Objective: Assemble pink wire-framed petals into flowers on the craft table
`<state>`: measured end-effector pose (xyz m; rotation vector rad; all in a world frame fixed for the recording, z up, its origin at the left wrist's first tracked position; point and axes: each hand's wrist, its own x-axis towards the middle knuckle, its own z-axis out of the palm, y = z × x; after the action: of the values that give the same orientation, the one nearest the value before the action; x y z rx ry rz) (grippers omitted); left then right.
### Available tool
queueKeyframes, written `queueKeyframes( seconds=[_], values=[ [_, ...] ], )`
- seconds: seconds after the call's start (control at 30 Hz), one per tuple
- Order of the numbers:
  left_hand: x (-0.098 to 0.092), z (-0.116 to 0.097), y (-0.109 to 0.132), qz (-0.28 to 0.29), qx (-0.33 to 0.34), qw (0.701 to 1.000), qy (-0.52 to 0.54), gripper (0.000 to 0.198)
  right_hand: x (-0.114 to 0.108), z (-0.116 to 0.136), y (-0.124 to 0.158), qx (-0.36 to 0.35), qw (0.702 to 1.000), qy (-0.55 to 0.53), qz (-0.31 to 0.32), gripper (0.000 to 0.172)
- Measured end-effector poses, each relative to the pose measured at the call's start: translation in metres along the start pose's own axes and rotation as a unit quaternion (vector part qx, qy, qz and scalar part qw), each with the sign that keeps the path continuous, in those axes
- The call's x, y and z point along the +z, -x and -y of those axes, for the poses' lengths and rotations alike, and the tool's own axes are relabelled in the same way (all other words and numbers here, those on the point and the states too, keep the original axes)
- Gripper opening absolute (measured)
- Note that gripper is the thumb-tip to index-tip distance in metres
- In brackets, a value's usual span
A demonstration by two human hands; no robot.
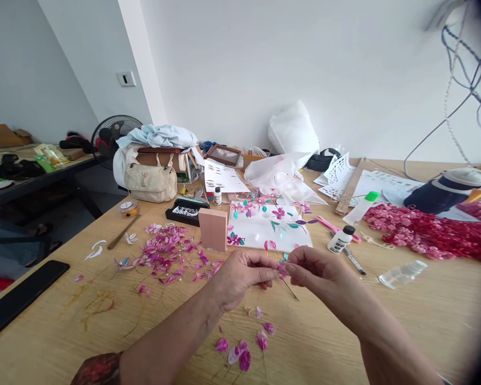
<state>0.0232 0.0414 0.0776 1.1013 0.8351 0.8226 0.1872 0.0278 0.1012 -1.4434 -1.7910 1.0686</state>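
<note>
A small pink flower (282, 269) is pinched between the two hands, which are brought together above the middle of the bench (404, 326). The left hand (240, 275) is closed on it from the left with thumb and fingertips, and the right hand (316, 272) is closed on it from the right in the same way, so that the fingertips of both almost meet. A thin wire stem (292, 292) is seen hanging down and to the right from the flower, clear of the wood.

Just below the hands, a few loose petals (244, 347) are scattered on the bench. To the left, a larger pile of pink petals (168, 254) is spread out, and a pink block (213, 229) is stood upright at its right edge. Behind the hands, a white sheet (264, 230) painted with pink flowers and teal leaves is laid flat. To the right of it, a small white bottle (340, 239) with a black cap is stood upright, and a clear plastic bottle (403, 274) is laid on its side nearer the right hand. Further right, a heap of red and pink blossoms (428, 232) is piled. At the far left edge, a black phone (20, 297) is laid flat, and a beige bag (150, 182) is set near the back, in front of a fan (114, 136).
</note>
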Motion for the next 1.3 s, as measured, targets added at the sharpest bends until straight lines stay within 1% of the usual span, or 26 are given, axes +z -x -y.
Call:
queueKeyframes(
  seconds=[0.23,0.37,0.47,0.57,0.7,0.87,0.97,1.1,1.3],
  values=[
    [-0.001,0.003,-0.002,0.011,0.010,1.000,-0.002,0.015,-0.001,-0.002,-0.003,-0.001,0.998,-0.066,0.008,0.023],
    [-0.002,0.003,-0.003,0.010,-0.001,1.000,0.008,0.013,-0.001,-0.002,-0.004,0.003,0.994,-0.107,0.027,0.023],
    [-0.002,0.003,-0.003,0.019,0.001,1.000,0.022,0.014,-0.002,-0.001,-0.003,0.002,0.994,-0.104,0.029,0.024],
    [-0.003,0.002,-0.002,0.019,-0.012,0.999,0.029,0.016,-0.006,0.001,-0.001,0.012,0.995,-0.098,0.026,0.024],
    [-0.003,0.001,-0.002,0.024,-0.008,0.999,0.041,0.017,-0.009,0.003,0.000,0.021,0.996,-0.081,0.010,0.024],
    [-0.002,0.002,-0.002,0.029,-0.004,0.999,0.024,0.015,-0.004,0.004,-0.001,-0.010,1.000,-0.026,0.010,0.020],
    [-0.001,0.001,-0.001,0.017,-0.017,1.000,0.007,0.014,0.000,0.004,-0.001,-0.002,1.000,-0.001,0.000,0.021],
    [-0.001,0.001,-0.002,0.007,-0.028,1.000,-0.009,0.016,0.002,0.005,-0.002,0.011,1.000,-0.021,0.006,0.022],
    [-0.005,-0.001,-0.002,0.015,-0.009,1.000,0.016,0.018,0.000,0.000,-0.004,0.007,0.996,-0.086,-0.005,0.026]
  ],
)
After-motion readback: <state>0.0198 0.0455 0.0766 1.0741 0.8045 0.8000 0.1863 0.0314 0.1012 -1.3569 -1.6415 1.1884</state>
